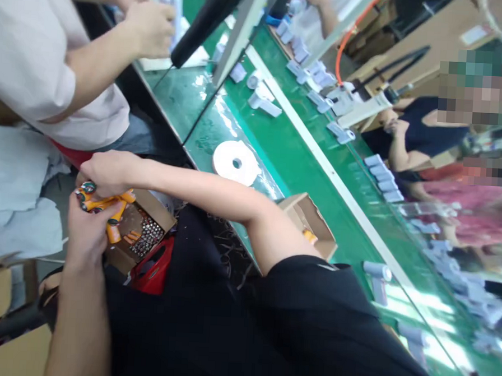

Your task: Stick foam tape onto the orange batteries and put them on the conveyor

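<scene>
Several orange batteries (114,231) are bunched between my two hands at the left of the view. My left hand (84,227) is closed around them from below, its thumb lying across the bunch. From above, my right hand (115,172) reaches over with bent fingers gripping the same batteries; its fingertips are partly hidden. Just under the hands is an open cardboard box (119,259). Many small batteries (147,236) stand packed in it with their ends up, and a few orange ones (131,237) lie on their sides.
A green-topped workbench (279,139) runs diagonally, carrying a white roll (235,163), an open carton (316,219) and several pale grey housings (264,101). A co-worker's arm (101,62) is at upper left. Other people sit across the bench. A red object (156,270) lies beside the box.
</scene>
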Demonstrator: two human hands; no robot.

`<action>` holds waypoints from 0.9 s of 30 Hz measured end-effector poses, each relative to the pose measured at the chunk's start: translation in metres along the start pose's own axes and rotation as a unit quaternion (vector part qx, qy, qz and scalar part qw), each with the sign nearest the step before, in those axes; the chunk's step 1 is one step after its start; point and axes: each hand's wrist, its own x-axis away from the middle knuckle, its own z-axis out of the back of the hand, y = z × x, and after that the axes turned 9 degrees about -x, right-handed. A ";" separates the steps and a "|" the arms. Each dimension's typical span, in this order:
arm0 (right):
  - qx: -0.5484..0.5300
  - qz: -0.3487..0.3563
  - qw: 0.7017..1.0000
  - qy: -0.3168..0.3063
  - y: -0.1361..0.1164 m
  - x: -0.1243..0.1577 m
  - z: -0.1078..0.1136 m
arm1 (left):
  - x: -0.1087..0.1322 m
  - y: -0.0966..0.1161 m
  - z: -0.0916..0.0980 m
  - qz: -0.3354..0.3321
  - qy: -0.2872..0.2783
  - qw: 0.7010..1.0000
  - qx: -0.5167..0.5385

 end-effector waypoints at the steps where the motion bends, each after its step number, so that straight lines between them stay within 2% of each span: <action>1: 0.031 -0.004 0.999 0.020 -0.006 0.046 0.028 | 0.012 0.034 -0.018 -0.009 0.020 0.999 0.041; 2: 0.045 -0.009 0.999 0.029 -0.010 0.095 0.052 | 0.024 0.067 -0.041 -0.027 0.023 0.996 0.080; 4: 0.011 -0.059 0.995 0.083 -0.012 0.198 0.089 | 0.050 0.129 -0.098 -0.090 -0.033 0.989 0.109; 6: -0.059 -0.158 0.977 0.129 -0.013 0.300 0.108 | 0.080 0.180 -0.160 -0.163 -0.119 0.976 0.078; 7: -0.080 -0.209 0.964 0.147 -0.013 0.346 0.111 | 0.094 0.200 -0.190 -0.196 -0.167 0.965 0.060; 9: -0.100 -0.303 0.929 0.187 -0.013 0.426 0.101 | 0.120 0.230 -0.244 -0.243 -0.257 0.934 0.051; 11: -0.115 -0.363 0.896 0.230 -0.006 0.484 0.071 | 0.139 0.245 -0.286 -0.260 -0.333 0.905 0.052; 13: -0.135 -0.400 0.869 0.257 0.007 0.518 0.029 | 0.147 0.251 -0.312 -0.258 -0.404 0.877 0.022; 14: -0.151 -0.413 0.862 0.252 0.016 0.527 0.007 | 0.149 0.251 -0.318 -0.255 -0.440 0.861 -0.011; 16: -0.186 -0.420 0.865 0.204 0.032 0.534 -0.029 | 0.150 0.248 -0.317 -0.254 -0.496 0.825 -0.095; 18: -0.201 -0.414 0.873 0.160 0.039 0.534 -0.046 | 0.150 0.241 -0.299 -0.274 -0.512 0.800 -0.153; 20: -0.188 -0.416 0.874 0.168 0.032 0.533 -0.045 | 0.145 0.227 -0.266 -0.314 -0.487 0.804 -0.131; 21: -0.176 -0.423 0.869 0.189 0.023 0.531 -0.041 | 0.139 0.216 -0.245 -0.327 -0.458 0.821 -0.100; 23: -0.165 -0.431 0.855 0.235 -0.005 0.523 -0.034 | 0.115 0.179 -0.197 -0.303 -0.372 0.874 -0.074; 24: -0.181 -0.425 0.852 0.248 -0.020 0.514 -0.034 | 0.098 0.153 -0.171 -0.256 -0.319 0.907 -0.104; 25: -0.219 -0.407 0.851 0.250 -0.033 0.501 -0.038 | 0.081 0.121 -0.145 -0.191 -0.266 0.931 -0.158; 26: -0.284 -0.373 0.853 0.230 -0.043 0.482 -0.047 | 0.063 0.086 -0.118 -0.114 -0.223 0.941 -0.226; 27: -0.363 -0.330 0.851 0.189 -0.050 0.458 -0.061 | 0.049 0.047 -0.094 -0.039 -0.194 0.938 -0.284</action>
